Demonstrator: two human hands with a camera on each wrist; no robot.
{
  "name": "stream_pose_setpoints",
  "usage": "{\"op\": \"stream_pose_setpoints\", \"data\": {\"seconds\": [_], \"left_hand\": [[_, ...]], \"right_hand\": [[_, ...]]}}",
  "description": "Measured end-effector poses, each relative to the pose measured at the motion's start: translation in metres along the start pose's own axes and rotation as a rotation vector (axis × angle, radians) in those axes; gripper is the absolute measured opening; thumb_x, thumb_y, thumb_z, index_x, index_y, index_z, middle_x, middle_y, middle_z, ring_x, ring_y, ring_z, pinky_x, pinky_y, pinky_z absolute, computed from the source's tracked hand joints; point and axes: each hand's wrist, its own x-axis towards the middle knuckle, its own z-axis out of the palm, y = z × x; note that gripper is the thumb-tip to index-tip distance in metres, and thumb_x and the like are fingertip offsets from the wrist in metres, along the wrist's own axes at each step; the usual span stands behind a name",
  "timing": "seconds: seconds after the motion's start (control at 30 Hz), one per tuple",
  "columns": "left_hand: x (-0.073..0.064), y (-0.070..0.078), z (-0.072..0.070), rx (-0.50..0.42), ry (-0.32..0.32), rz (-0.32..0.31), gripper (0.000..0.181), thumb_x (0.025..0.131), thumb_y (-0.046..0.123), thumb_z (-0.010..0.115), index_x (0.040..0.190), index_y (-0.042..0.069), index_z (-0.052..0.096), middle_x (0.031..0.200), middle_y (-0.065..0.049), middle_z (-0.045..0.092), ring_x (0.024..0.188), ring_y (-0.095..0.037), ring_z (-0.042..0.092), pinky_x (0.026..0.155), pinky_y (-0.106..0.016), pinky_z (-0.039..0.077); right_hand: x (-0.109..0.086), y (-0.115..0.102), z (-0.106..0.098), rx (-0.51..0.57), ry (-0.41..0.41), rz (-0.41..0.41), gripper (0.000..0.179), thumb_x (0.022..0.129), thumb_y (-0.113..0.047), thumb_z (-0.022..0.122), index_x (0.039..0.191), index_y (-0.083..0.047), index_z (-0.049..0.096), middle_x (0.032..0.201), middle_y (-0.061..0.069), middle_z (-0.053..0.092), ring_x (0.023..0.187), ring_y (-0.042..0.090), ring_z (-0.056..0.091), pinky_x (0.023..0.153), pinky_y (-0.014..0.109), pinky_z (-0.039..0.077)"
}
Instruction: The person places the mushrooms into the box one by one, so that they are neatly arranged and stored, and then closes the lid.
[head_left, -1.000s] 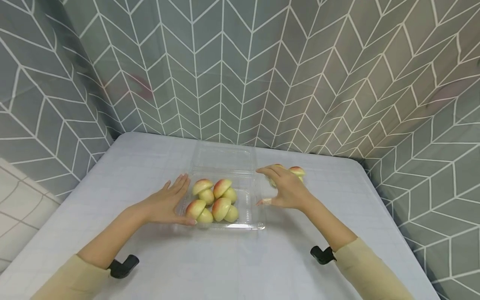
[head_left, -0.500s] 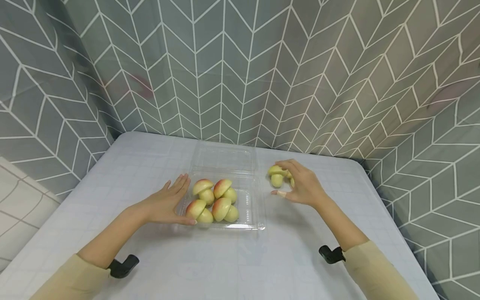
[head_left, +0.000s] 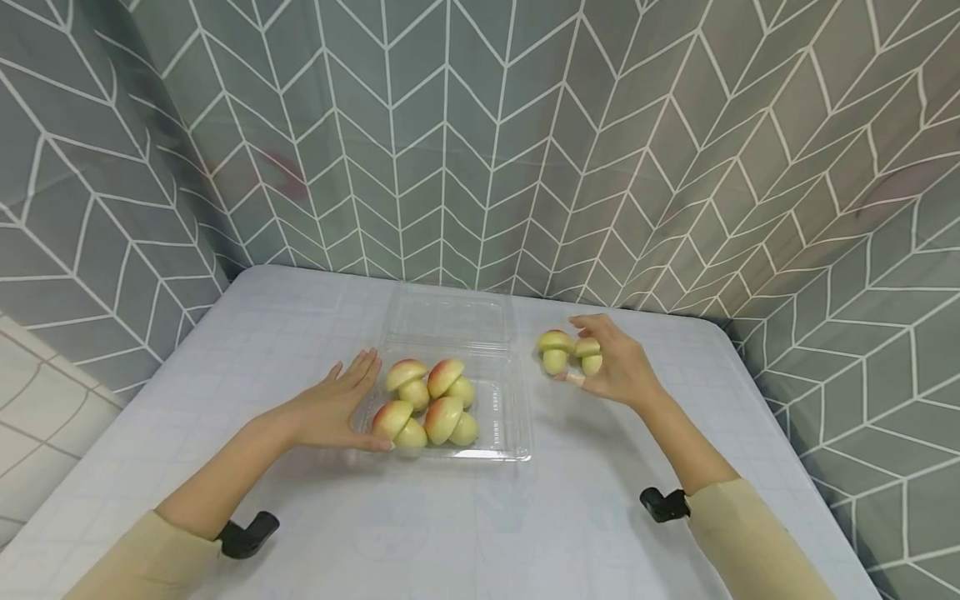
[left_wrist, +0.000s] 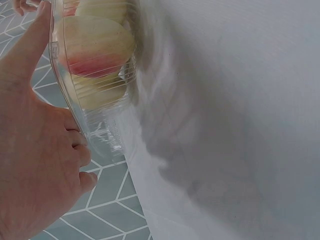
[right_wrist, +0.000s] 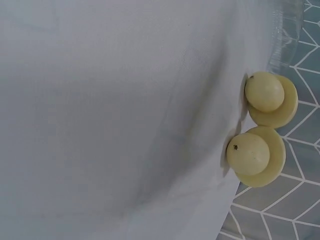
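Note:
A clear plastic clamshell container (head_left: pixel 504 408) lies on the table, its lid (head_left: pixel 450 318) folded back. Several mushroom-shaped pieces (head_left: pixel 445 419) with red-and-yellow caps and pale stems fill its left part. At the container's left side, my left hand (head_left: pixel 330 412) rests with fingers extended, the thumb along the front corner; the left wrist view shows this hand (left_wrist: pixel 40 145) against the rim. Right of the container stand two more mushroom-shaped pieces, a left one (head_left: pixel 555 352) and a right one (head_left: pixel 589 357). My right hand (head_left: pixel 621 365) spreads thumb and fingers around the right one, contact unclear.
A white cloth (head_left: pixel 465 533) covers the table. Grey curtains (head_left: pixel 480 142) with white chevron lines hang behind and beside it. Black wrist devices (head_left: pixel 249 535) are strapped at both cuffs.
My right hand has moved from the container's right edge, rightward and slightly back, to the two pieces outside, uncovering them more. The left hand stays where it was.

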Motion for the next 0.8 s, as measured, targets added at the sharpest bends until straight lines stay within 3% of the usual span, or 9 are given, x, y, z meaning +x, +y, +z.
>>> {"op": "stream_pose_setpoints", "data": {"seconds": [0.3, 0.53, 0.8], "left_hand": [[-0.001, 0.001, 0.000, -0.002, 0.001, 0.001, 0.126, 0.074, 0.076, 0.061, 0.147, -0.014, 0.011, 0.155, -0.030, 0.006, 0.144, -0.041, 0.004, 0.112, -0.062, 0.009], [-0.001, 0.001, 0.000, 0.000, -0.001, 0.000, 0.126, 0.074, 0.075, 0.061, 0.147, -0.014, 0.011, 0.155, -0.030, 0.005, 0.144, -0.041, 0.004, 0.112, -0.061, 0.009], [-0.001, 0.002, -0.001, -0.002, -0.002, 0.003, 0.125, 0.074, 0.074, 0.061, 0.147, -0.014, 0.011, 0.155, -0.030, 0.005, 0.144, -0.042, 0.004, 0.111, -0.062, 0.010]], "right_hand": [[-0.004, 0.009, 0.008, 0.001, 0.000, 0.052, 0.081, 0.061, -0.029, 0.088, 0.129, -0.010, 0.049, 0.114, 0.010, 0.058, 0.096, 0.025, 0.065, 0.069, 0.047, 0.056], [-0.005, 0.013, 0.015, -0.030, -0.042, 0.080, 0.087, 0.059, -0.037, 0.090, 0.130, -0.012, 0.049, 0.120, 0.007, 0.057, 0.099, 0.026, 0.064, 0.065, 0.048, 0.055], [-0.006, 0.018, 0.025, -0.071, -0.092, 0.101, 0.083, 0.061, -0.043, 0.087, 0.128, -0.012, 0.051, 0.122, 0.005, 0.056, 0.086, 0.029, 0.065, 0.057, 0.045, 0.053]]}}
